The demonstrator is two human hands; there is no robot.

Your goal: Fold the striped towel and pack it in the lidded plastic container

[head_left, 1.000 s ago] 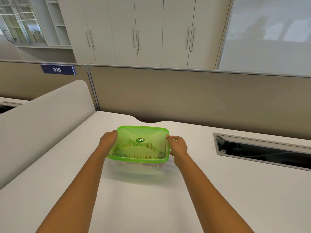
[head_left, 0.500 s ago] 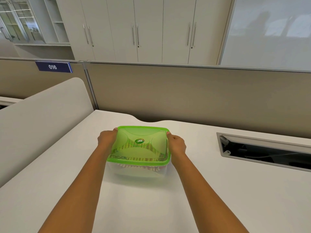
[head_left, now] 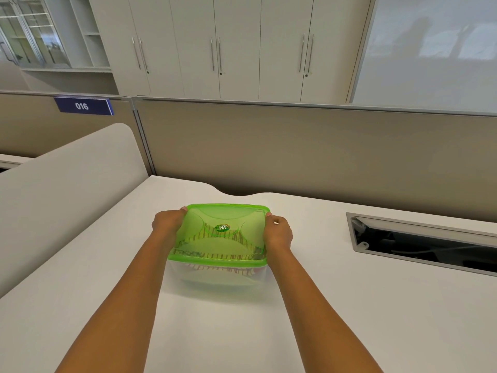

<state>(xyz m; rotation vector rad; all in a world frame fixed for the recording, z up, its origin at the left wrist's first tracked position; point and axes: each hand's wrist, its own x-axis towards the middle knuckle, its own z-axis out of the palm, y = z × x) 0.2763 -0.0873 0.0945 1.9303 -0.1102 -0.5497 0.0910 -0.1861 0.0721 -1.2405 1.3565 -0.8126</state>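
A clear plastic container (head_left: 217, 278) with a translucent green lid (head_left: 223, 232) sits on the white bench (head_left: 349, 319), a little back from the person's edge. The lid is on top of it, and through the green plastic and the clear wall the folded striped towel (head_left: 223, 269) shows inside, its red-brown stripes pressed near the rim. The left hand (head_left: 168, 222) is curled around the lid's left edge, thumb tip on the top corner. The right hand (head_left: 278, 231) grips the lid's right edge the same way, fingers closed along the side. Off to the right, a long open cable slot (head_left: 419, 246) is cut into the bench. A grey partition (head_left: 295, 152) with a blue "016" sign (head_left: 82, 105) stands behind.
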